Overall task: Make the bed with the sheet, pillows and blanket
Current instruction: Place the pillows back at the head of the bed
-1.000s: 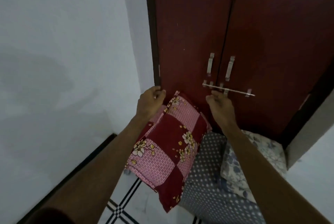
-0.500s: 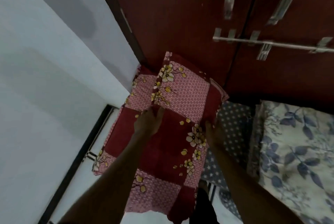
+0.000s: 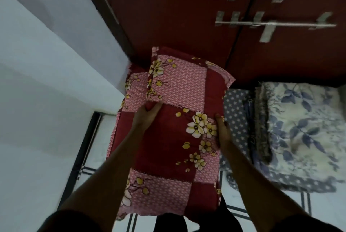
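A folded red and pink patchwork blanket (image 3: 174, 138) with yellow-white flowers fills the middle of the view, in front of the wardrobe. My left hand (image 3: 148, 114) rests on its top near the left side, fingers curled on the cloth. My right hand (image 3: 221, 128) grips its right edge, fingers partly hidden under the fold. To the right on the floor lies a pillow (image 3: 299, 125) with a white and blue leaf print, on top of a grey star-print cloth (image 3: 236, 112).
A dark red wardrobe (image 3: 177, 16) with metal handles and a sliding bolt (image 3: 271, 24) stands shut straight ahead. A white wall (image 3: 46, 82) runs along the left. The floor (image 3: 99, 147) is pale tile with black stripes.
My hands have dropped from the wardrobe doors onto the folded blanket. The view has tilted down and come closer to the bedding.
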Demonstrator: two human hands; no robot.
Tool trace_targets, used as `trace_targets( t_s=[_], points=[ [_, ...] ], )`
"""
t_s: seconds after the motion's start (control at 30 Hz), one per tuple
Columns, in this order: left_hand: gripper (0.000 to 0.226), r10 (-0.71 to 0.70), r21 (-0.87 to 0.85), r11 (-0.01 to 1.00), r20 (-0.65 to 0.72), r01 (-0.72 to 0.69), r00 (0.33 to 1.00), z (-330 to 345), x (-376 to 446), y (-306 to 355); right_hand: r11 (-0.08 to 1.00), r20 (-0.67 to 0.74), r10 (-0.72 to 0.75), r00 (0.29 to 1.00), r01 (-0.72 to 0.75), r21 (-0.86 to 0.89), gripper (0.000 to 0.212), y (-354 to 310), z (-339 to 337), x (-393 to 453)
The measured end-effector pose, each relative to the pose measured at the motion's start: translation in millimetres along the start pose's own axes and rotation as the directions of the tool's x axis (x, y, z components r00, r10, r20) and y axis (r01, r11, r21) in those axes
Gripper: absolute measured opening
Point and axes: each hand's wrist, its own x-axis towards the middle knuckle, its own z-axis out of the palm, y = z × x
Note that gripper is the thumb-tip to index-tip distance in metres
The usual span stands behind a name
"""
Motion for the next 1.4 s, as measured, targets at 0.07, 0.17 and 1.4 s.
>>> trace_targets(
  t_s=[0.07,0.17,1.4],
  points=[
    [0.075,0.048,-0.025,0.999,0.009,-0.047,0.999,-14.6,-10.2,-1.7,0.995,-0.099,-0.064,0.993,0.071,0.076,0.064,-1.5,0.3,-29.9],
    [0.081,0.176,-0.062,0.983,0.027,-0.174,0.984,-26.0,-30.4,0.2,0.979,-0.226,-0.119,0.967,0.152,0.136,0.077,-12.7,-7.2,-79.9],
    [0.098,0.969,-0.852,0.052,0.168,-0.521,-0.178,313.9,-745.9,262.2,0.587,-0.639,-0.645,-0.419,0.263,-0.765,0.079,-35.8,-553.1,-772.4]
  ],
)
